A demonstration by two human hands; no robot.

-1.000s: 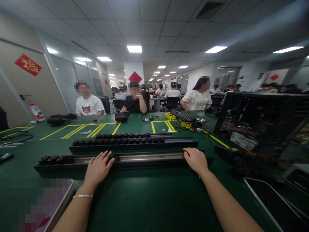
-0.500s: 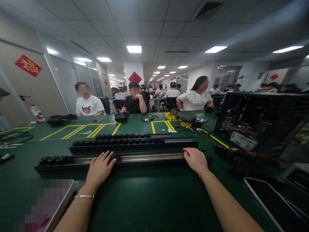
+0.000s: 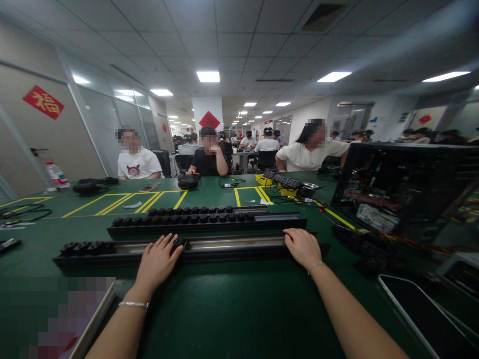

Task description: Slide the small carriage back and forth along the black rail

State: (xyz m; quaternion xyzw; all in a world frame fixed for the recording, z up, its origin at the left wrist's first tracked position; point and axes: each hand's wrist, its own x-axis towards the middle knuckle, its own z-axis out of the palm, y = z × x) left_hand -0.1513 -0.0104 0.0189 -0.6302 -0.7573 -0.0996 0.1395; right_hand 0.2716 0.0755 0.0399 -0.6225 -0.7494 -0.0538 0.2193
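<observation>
A long black rail (image 3: 239, 243) with a shiny metal strip along its channel lies crosswise in front of me. My left hand (image 3: 159, 259) reaches over its left half, with the thumb and forefinger about a small black block (image 3: 181, 243) on the strip. The other fingers of that hand stretch forward over the channel. My right hand (image 3: 304, 247) lies over the right part of the rail, its fingers close together and bent onto it; their tips are partly hidden. Several black blocks (image 3: 88, 247) sit in a row at the rail's left end.
Behind lie similar rails (image 3: 209, 227) carrying rows of black blocks. An open computer case (image 3: 404, 189) stands at right, near a phone-like slab (image 3: 422, 309). A pixelated flat object (image 3: 75, 319) lies front left. People sit across the green table (image 3: 239, 309); yellow bins (image 3: 264, 179) stand at the back.
My left hand has slid a little to the right along the rail, and the small black block has moved with it. My right hand stays put. A person opposite has stretched out an arm.
</observation>
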